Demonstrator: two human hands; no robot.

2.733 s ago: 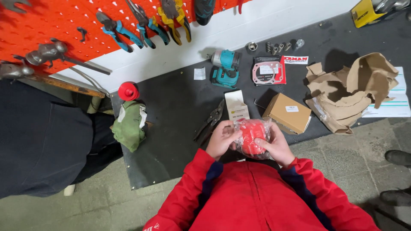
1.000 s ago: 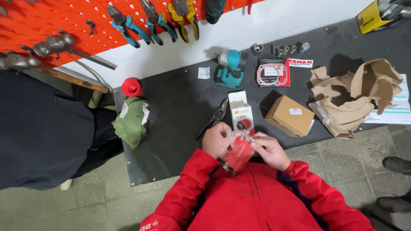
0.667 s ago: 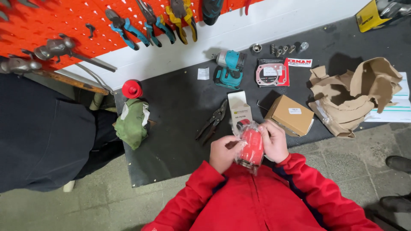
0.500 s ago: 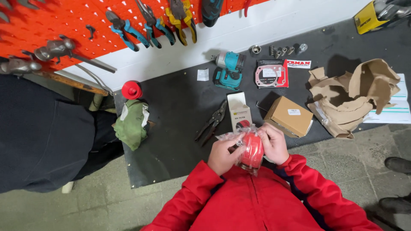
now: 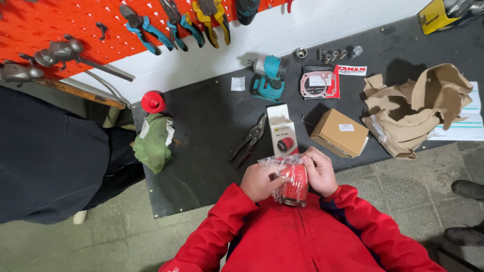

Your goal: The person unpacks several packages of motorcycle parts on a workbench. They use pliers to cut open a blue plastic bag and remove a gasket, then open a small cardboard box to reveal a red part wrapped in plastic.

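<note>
1. Nearest to me, my left hand and right hand are both closed around a red cylindrical filter in a clear crinkled plastic bag, held upright against my red jacket. The left fingers pinch the bag's loose top; the right fingers wrap its side.
2. By my judgement the unwrapping is only begun: the filter is out of its carton but the bag is not yet off it, so baring the filter remains.
3. Just beyond the filter, on the dark tabletop, lies a white-and-yellow cardboard filter carton, open at its far flap.
4. Left of the carton lie dark metal pliers; right of it sits a closed brown cardboard box.
5. Well left of the carton lie a bunched green rag and a red plastic funnel.
6. Beyond the carton stands a teal cordless driver, with a gasket in a red-backed pack to its right.
7. Far right of the carton lies crumpled brown packing paper.
</note>
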